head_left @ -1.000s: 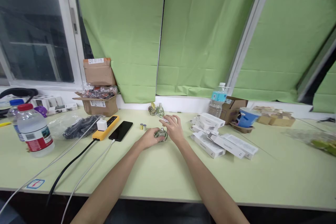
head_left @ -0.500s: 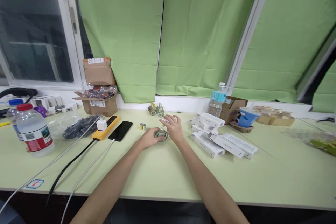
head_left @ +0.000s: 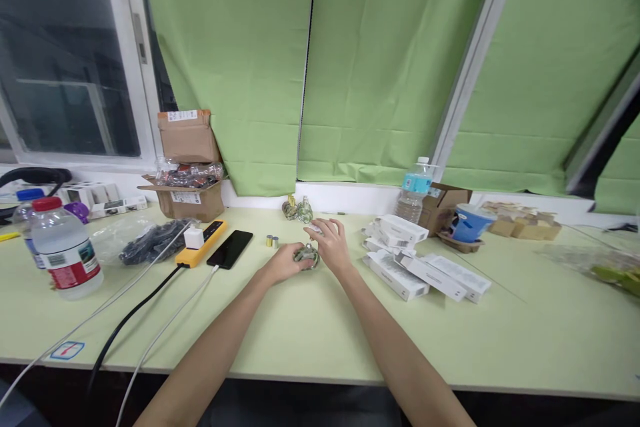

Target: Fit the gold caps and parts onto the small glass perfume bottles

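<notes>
Both my hands meet over a small grey-green glass bottle (head_left: 306, 257) lying on the pale green table (head_left: 310, 327). My left hand (head_left: 284, 263) is curled around the bottle from the left. My right hand (head_left: 331, 243) rests beside it on the right, fingers bent and partly spread, with fingertips near a small white piece that I cannot make out. Two similar small bottles (head_left: 298, 209) stand upright just behind, by the wall. Two little metal caps (head_left: 272, 241) sit to the left of my left hand.
A black phone (head_left: 231, 249) and a yellow power strip (head_left: 201, 243) with cables lie at the left. Water bottles (head_left: 64, 248) stand far left, another water bottle (head_left: 415, 195) at the back. White boxes (head_left: 420, 267) are piled at the right, cardboard boxes (head_left: 187, 163) at the back left.
</notes>
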The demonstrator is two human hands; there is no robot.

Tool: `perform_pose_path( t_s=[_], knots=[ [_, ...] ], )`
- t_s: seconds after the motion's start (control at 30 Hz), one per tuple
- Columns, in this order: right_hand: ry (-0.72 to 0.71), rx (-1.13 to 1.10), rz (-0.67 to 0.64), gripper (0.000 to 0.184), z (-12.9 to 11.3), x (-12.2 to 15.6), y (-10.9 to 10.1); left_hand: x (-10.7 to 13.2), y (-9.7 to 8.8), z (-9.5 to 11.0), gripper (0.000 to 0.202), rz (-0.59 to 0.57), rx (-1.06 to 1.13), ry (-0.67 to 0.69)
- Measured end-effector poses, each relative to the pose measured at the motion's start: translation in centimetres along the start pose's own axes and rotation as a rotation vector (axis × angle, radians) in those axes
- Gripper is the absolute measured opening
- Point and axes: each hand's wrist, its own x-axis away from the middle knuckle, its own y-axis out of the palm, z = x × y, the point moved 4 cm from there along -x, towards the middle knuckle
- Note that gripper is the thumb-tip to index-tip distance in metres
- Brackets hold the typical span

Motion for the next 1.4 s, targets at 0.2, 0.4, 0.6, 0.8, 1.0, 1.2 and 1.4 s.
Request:
perform_pose_path(
  t_s=[0.2, 0.4, 0.6, 0.8, 1.0, 1.2, 1.4],
  knots=[
    [0.003, -0.007, -0.005, 0.041, -0.06, -0.02, 0.0, 0.02, -0.03, 0.09, 0.032, 0.009, -0.016, 0.005],
    [0.008, -0.006, 0.0, 0.042, -0.04, 0.05, 0.02, 0.0, 0.06, 0.0, 0.031, 0.006, -0.008, 0.005],
    [0.008, 0.0, 0.002, 0.043, -0.04, 0.09, 0.15, 0.0, 0.02, -0.03, 0.033, 0.0, 0.0, -0.01],
    [0.012, 0.006, -0.001, 0.045, -0.11, 0.11, 0.2, 0.05, -0.1, 0.3, 0.03, -0.001, -0.01, -0.005],
    [0.007, 0.011, 0.0, 0.047, -0.19, 0.06, 0.0, 0.16, -0.19, 0.55, 0.032, -0.005, -0.004, -0.014],
    [0.005, 0.009, 0.008, 0.044, -0.23, -0.02, -0.02, 0.09, -0.2, 0.41, 0.033, 0.007, -0.009, -0.01],
    [0.001, 0.001, 0.011, 0.044, -0.31, -0.05, -0.13, 0.01, -0.15, 0.34, 0.032, 0.005, -0.027, -0.001]
  ],
)
